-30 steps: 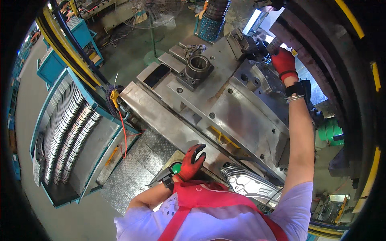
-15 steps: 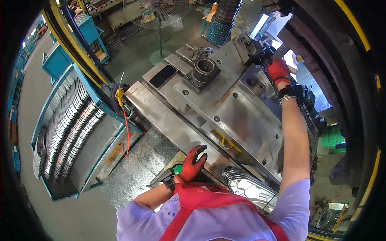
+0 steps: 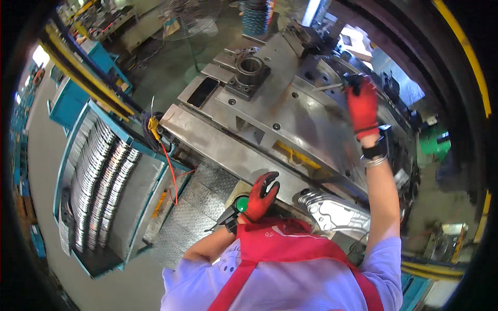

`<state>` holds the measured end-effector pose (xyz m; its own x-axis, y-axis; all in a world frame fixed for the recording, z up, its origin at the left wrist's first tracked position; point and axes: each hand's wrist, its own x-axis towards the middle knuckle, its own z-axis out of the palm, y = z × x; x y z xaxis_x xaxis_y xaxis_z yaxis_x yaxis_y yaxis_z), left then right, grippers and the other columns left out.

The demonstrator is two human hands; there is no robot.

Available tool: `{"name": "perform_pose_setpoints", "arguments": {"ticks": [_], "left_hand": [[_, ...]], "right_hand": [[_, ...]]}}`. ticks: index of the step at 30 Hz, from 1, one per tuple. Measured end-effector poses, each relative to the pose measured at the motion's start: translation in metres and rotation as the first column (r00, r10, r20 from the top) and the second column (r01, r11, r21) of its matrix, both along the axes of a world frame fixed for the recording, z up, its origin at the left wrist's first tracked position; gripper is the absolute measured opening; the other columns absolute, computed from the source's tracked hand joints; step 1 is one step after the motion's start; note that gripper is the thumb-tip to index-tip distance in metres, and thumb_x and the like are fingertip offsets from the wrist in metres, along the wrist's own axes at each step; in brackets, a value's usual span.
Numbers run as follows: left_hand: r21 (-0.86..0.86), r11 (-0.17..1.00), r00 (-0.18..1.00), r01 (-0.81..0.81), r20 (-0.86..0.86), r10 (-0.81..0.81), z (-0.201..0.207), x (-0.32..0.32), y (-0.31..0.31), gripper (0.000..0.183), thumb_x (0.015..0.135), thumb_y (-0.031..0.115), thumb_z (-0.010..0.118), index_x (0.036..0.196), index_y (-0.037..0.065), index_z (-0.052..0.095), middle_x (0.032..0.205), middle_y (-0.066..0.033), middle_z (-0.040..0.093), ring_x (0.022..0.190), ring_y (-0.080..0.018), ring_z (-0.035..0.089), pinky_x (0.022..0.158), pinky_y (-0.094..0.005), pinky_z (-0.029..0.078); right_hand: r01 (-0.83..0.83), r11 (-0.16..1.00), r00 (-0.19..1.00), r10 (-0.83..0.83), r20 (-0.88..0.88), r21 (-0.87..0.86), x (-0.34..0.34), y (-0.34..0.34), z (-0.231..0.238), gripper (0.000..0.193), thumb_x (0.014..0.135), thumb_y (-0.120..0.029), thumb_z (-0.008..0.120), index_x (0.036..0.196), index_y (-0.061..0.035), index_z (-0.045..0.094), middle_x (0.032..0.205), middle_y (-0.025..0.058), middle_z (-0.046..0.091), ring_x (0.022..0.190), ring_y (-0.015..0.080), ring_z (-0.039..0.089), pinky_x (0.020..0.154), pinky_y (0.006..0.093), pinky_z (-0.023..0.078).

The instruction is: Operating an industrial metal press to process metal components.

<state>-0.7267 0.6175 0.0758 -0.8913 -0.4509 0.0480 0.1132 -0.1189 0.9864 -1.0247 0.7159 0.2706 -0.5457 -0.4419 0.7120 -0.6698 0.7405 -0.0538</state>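
Note:
My left hand (image 3: 258, 200), in a red glove with dark fingertips, is open beside a round green push button (image 3: 241, 203) at the press bed's near edge. Its thumb and fingers are apart and hold nothing. Over the right part of the steel die (image 3: 316, 122) is my right hand (image 3: 361, 106), gloved alike, its fingers curled. A thin pale strip (image 3: 328, 87) shows at those fingertips; what the hand grips is mostly hidden. Shaped silvery metal parts (image 3: 334, 213) lie at the near edge, in front of my apron.
A round guide bushing (image 3: 250, 70) stands on the die, with a dark phone (image 3: 203, 92) lying nearby. At left, a blue-framed bin (image 3: 148, 181) holds rows of stacked metal parts. A fan (image 3: 191, 57) stands behind; the dark press frame (image 3: 441, 67) rises at right.
My right hand has come back nearer to me, from the far side of the die. My left hand stays open beside the green button. The whole view has shifted slightly.

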Motion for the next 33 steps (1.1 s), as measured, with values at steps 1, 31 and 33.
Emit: {"name": "perform_pose_setpoints", "arguments": {"ticks": [1, 31, 33], "left_hand": [[0.022, 1.0, 1.0, 0.01, 0.008, -0.011, 0.0, 0.003, -0.001, 0.037, 0.084, 0.005, 0.057, 0.12, 0.001, 0.048, 0.116, -0.0114, 0.053, 0.106, -0.0185, 0.053, 0.091, -0.0285, 0.041], [0.016, 0.961, 0.946, 0.276, 0.171, -0.274, 0.013, 0.021, 0.08, 0.04, 0.091, 0.011, 0.047, 0.129, 0.001, 0.039, 0.128, -0.0106, 0.046, 0.117, -0.0189, 0.043, 0.1, -0.0303, 0.032], [-0.024, 0.969, 0.958, 0.248, 0.152, -0.241, 0.013, 0.025, 0.085, 0.039, 0.091, 0.011, 0.047, 0.128, 0.001, 0.041, 0.127, -0.01, 0.047, 0.116, -0.0191, 0.043, 0.099, -0.0303, 0.033]], "right_hand": [[-0.034, 0.999, 0.985, 0.039, -0.166, 0.034, 0.023, 0.005, -0.011, 0.024, 0.073, -0.021, 0.062, 0.087, -0.0034, 0.056, 0.091, 0.0159, 0.058, 0.09, 0.0357, 0.054, 0.077, 0.0439, 0.044], [0.831, 0.542, 0.483, -0.598, 0.64, -0.12, 0.17, 0.467, -0.128, 0.05, 0.08, -0.051, 0.052, 0.093, -0.0037, 0.064, 0.097, 0.0209, 0.062, 0.095, 0.0375, 0.056, 0.081, 0.0443, 0.043], [0.85, 0.527, 0.377, -0.603, 0.703, -0.003, 0.145, 0.475, -0.138, 0.051, 0.08, -0.051, 0.051, 0.096, -0.0048, 0.064, 0.098, 0.0205, 0.062, 0.096, 0.0375, 0.056, 0.082, 0.0445, 0.043]]}}
